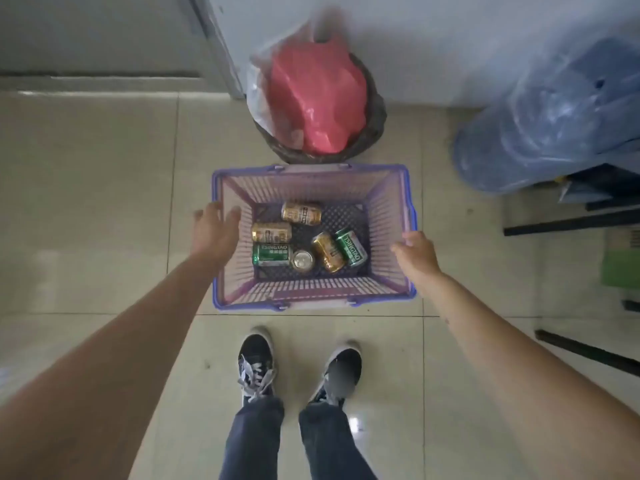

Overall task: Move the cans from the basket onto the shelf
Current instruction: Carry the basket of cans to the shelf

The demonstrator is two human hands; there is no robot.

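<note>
Six cans (pixel 304 237) lie loose in the basket (pixel 410 209) on the floor, one upright, the rest on their sides. Left hand (pixel 214 230) and right hand (pixel 417 252) hover spread and empty at the rims. Lying cans could roll when grabbed; no shelf in sight.

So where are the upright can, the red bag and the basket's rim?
Upright silver-topped can (pixel 303 260): head view, on its round lid.
Red plastic bag (pixel 317 102): head view, on its bulging middle.
Purple plastic basket (pixel 311 167): head view, on its far rim.
</note>
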